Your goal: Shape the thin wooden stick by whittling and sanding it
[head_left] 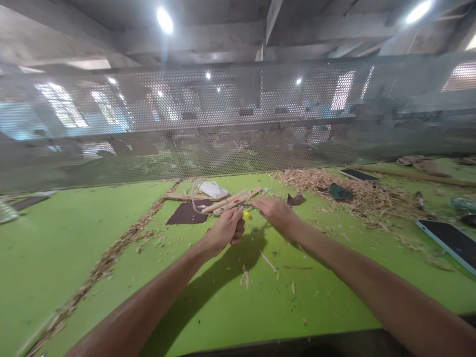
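My left hand (227,228) is closed, low over the green table just left of centre. Close by on the right is my right hand (277,212), its fingers pressed together and pointing toward the left one. A thin dark strip (243,205) shows between the two hands; its kind is unclear. Pale wooden sticks (225,202), one with a red mark, lie slantwise just beyond my fingers. Beside my left fingertips is a small yellow piece (247,215). What each hand grips is mostly hidden by the fingers.
A dark brown sheet (188,213), a white object (213,190) and a grey cable (193,196) lie beyond my left hand. Wood shavings (357,191) heap at the back right, near two phones (451,243). A perforated metal screen (230,144) stands behind the green table (111,287).
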The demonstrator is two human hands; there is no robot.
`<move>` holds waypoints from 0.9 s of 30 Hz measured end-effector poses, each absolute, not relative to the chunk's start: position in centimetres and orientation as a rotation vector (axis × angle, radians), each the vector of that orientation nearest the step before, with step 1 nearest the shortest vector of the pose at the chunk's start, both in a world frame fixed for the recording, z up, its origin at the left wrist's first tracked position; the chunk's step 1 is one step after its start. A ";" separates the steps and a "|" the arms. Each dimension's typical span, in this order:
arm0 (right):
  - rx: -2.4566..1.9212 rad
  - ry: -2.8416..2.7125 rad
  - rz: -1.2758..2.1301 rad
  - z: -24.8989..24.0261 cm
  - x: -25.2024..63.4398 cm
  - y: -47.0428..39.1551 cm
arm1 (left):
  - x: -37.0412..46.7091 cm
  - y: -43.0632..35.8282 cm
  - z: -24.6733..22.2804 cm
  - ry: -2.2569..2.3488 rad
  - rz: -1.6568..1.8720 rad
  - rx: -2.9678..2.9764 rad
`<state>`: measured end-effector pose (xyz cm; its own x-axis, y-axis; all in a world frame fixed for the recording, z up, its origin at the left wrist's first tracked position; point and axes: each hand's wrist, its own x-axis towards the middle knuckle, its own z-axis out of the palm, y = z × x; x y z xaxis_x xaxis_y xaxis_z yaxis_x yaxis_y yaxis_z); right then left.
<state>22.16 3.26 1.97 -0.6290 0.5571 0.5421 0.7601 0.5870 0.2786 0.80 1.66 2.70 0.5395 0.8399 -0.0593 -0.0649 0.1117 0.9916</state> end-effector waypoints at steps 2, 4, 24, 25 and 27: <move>-1.077 -2.427 -0.698 2.1 22.2 3.1 | 0.8 1.6 2.7 0.774 0.771 1.294; -1.103 -2.438 -0.693 2.2 22.2 3.1 | 0.8 1.7 2.6 0.779 0.773 1.300; -1.487 -2.266 -0.615 3.0 25.6 4.1 | 0.2 2.4 1.6 0.863 0.661 1.544; -1.471 -2.273 -0.608 3.0 25.1 3.9 | 0.3 2.4 1.6 0.872 0.668 1.564; -1.408 -2.308 -0.595 2.8 23.8 3.4 | 0.5 2.5 1.6 0.893 0.691 1.629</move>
